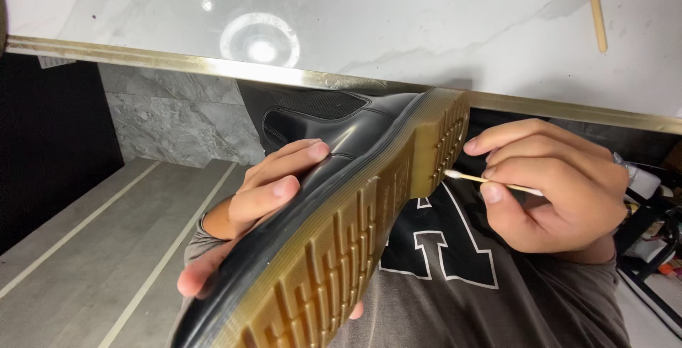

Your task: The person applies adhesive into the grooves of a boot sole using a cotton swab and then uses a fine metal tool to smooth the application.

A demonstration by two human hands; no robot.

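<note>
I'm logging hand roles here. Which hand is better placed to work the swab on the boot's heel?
Right. The right hand pinches the cotton swab, whose tip touches the heel of the black boot. The left hand is wrapped around the boot's upper.

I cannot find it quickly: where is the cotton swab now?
In the head view, right of centre: the cotton swab is pinched in the right hand, its tip touching the boot heel.

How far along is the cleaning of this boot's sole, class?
Done: cannot tell; no groove looks clearly cleaner than another. In hand: the left hand holds the black boot sole-up while the right hand puts a cotton swab to the heel edge. Left: the long grooved forepart of the tan sole.
</note>
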